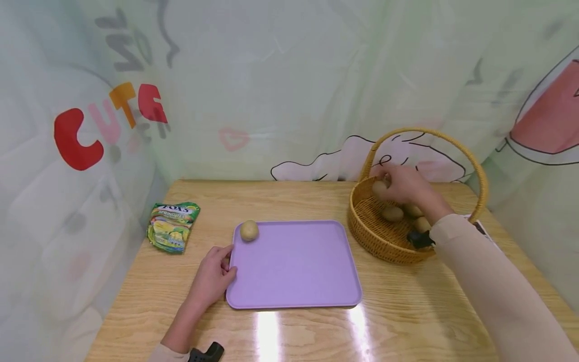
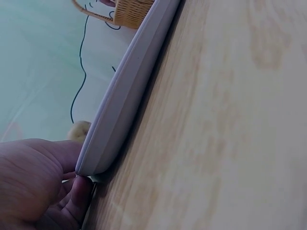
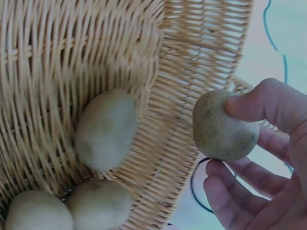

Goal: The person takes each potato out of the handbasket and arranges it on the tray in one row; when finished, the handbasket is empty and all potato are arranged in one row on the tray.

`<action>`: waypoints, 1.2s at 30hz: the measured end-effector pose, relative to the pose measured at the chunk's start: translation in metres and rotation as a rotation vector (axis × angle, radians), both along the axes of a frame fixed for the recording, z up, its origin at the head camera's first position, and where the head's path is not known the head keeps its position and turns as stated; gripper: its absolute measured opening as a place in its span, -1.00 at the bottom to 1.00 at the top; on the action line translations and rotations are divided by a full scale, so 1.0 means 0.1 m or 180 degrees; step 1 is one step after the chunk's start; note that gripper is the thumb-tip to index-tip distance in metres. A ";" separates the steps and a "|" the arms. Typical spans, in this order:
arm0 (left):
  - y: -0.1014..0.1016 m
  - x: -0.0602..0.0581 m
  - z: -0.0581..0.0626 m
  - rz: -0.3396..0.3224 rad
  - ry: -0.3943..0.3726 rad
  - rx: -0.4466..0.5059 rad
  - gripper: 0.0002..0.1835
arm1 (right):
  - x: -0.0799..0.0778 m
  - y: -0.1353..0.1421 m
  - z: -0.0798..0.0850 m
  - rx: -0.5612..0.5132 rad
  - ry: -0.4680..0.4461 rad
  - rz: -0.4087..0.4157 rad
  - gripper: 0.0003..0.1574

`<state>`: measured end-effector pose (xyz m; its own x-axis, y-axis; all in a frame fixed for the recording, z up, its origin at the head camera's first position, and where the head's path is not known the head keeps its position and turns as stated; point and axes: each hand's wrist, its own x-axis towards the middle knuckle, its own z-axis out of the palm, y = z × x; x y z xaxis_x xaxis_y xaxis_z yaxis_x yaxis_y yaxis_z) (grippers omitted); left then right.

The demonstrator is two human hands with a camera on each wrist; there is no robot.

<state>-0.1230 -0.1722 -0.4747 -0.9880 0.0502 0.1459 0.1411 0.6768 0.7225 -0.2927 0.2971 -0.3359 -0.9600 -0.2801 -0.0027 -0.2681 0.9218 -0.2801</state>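
My left hand (image 1: 210,277) grips the left edge of a lilac tray (image 1: 294,266), thumb on the rim and fingers curled at its underside in the left wrist view. One potato (image 1: 249,231) lies in the tray's far left corner. My right hand (image 1: 404,187) pinches another potato (image 3: 223,127) between thumb and fingers, over the far left rim of a wicker basket (image 1: 372,245). Several more potatoes lie inside the basket, among them a single one (image 3: 106,130) in the right wrist view. My forearm hides part of the basket's right side.
A green Fox's packet (image 1: 173,227) lies on the wooden table (image 1: 312,332), left of the tray. The basket's tall handle (image 1: 479,176) arches above my right wrist. A printed curtain (image 1: 253,90) hangs behind and beside the table. Something white and flat is partly hidden beside the basket.
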 end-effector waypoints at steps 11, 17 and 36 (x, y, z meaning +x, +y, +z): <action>0.00 0.02 0.01 0.0022 -0.0033 -0.0003 -0.40 | 0.17 -0.23 0.21 0.0006 0.0161 0.0137 -0.45; 0.01 0.02 0.02 0.0012 -0.0032 0.0015 -0.41 | 0.27 -0.40 0.29 0.0000 0.0324 0.0255 -0.48; 0.01 0.03 0.02 0.0016 -0.0020 -0.0015 -0.41 | 0.48 -0.93 0.23 -0.0172 0.0600 0.0551 -0.40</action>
<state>-0.1202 -0.1710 -0.4723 -0.9892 0.0461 0.1395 0.1333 0.6809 0.7201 -0.2444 0.2037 -0.3126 -0.8798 -0.4352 0.1912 -0.4729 0.8425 -0.2579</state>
